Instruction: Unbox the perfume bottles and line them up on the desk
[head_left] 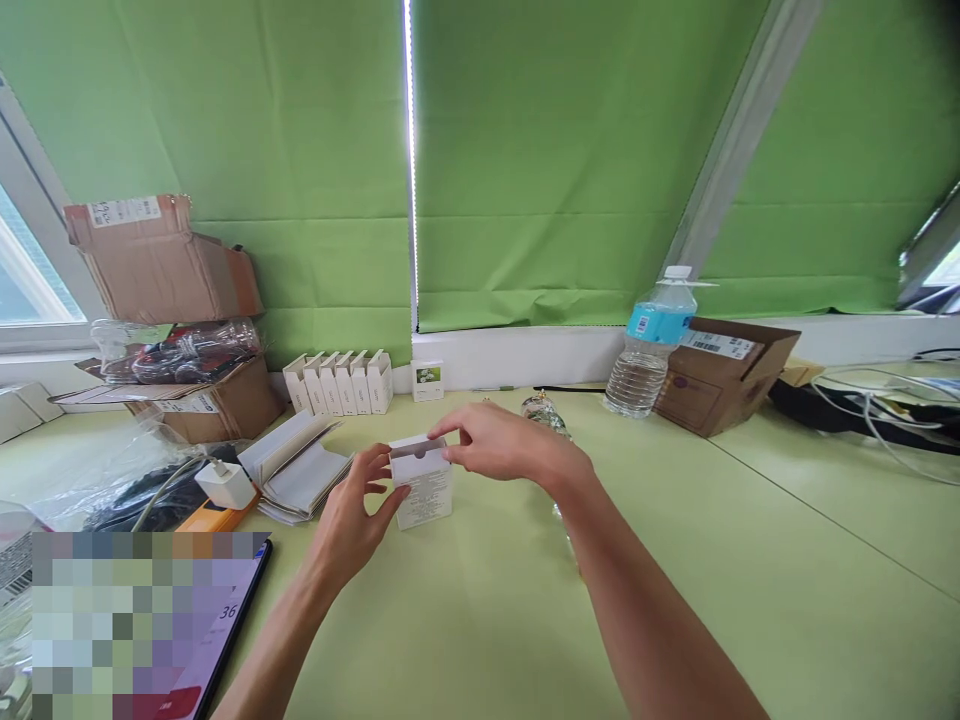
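Observation:
A small white carton (424, 497) with fine print on its front stands upright on the table, its top open at the front edge. My left hand (352, 520) grips its left side, thumb on the front face and fingers behind. At the top right corner, the thumb and forefinger of my right hand (501, 440) pinch the carton's upper edge. Partly hidden behind my right wrist lies something shiny in clear and gold wrapping (546, 410). Flat white cartons (296, 470) lie in a pile left of my left hand.
Several white boxes (341, 385) stand in a row at the back, near a small picture box (428, 380). A water bottle (646, 345) and a brown cardboard box (724, 375) are back right. Stacked cardboard boxes (161, 265), a white charger (225, 484) and a tablet (225, 630) occupy the left.

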